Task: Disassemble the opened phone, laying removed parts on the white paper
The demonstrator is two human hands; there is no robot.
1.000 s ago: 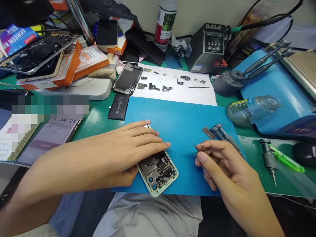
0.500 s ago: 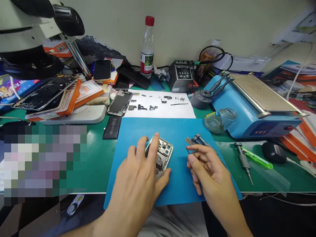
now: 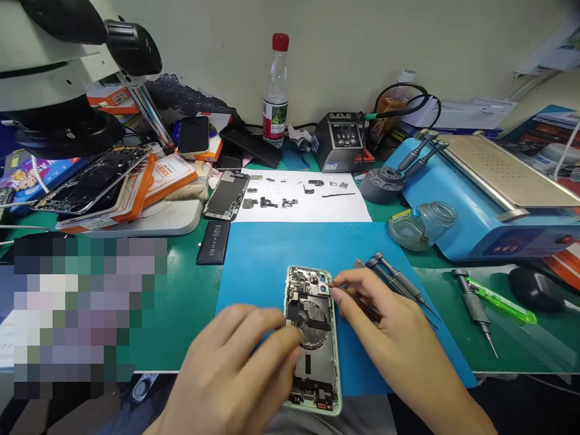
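An opened phone housing (image 3: 308, 356) with a pale green frame lies on the blue mat (image 3: 258, 260), its inner parts facing up. My left hand (image 3: 244, 356) is over the phone's left side, fingers curled and pressed together. What those fingertips hold, if anything, is hidden. At the phone's upper right edge, beside the camera openings, is my right hand (image 3: 385, 314), closed on thin tweezers (image 3: 369, 309). The tweezers mostly show inside the palm, their tips hidden by the fingers. Dark-handled screwdrivers (image 3: 399, 281) rest on the mat just beyond my right hand.
Behind the mat, a white sheet (image 3: 299, 208) carries small phone parts. A battery (image 3: 212, 243) and a screen (image 3: 226, 196) lie to its left. A glass jar (image 3: 421, 226), blue heating machine (image 3: 498, 223), screwdriver (image 3: 473, 305) and green knife (image 3: 502, 301) are at right; a microscope (image 3: 67, 115) overhangs the left.
The phone is nearer to me, turned straighter and less covered. My left hand's spread fingers have curled in lower down. My right hand has come left to the phone's edge.
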